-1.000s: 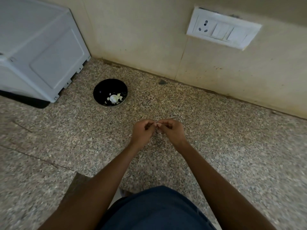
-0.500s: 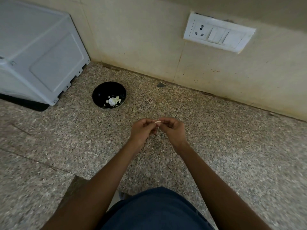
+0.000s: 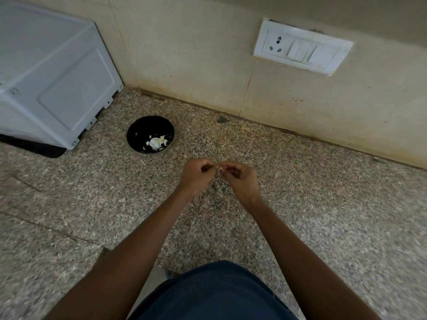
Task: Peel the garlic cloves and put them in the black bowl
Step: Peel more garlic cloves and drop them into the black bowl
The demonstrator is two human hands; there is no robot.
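Note:
A small pale garlic clove point(image 3: 220, 168) is pinched between the fingertips of both my hands above the speckled counter. My left hand point(image 3: 196, 177) and my right hand point(image 3: 240, 179) meet fingertip to fingertip around it; most of the clove is hidden by the fingers. The black bowl point(image 3: 138, 131) stands on the counter up and to the left of my hands, a hand's width away. White garlic pieces point(image 3: 156, 142) lie in its right half.
A white appliance point(image 3: 53, 82) sits on a dark mat at the far left, close to the bowl. The beige tiled wall point(image 3: 300, 107) with a white socket plate point(image 3: 302, 48) closes the back. Speckled granite counter point(image 3: 335, 215) stretches to the right.
The view has shifted slightly. My hands stay together on the clove in about the same place, with the fingers working at it. The bowl has not moved.

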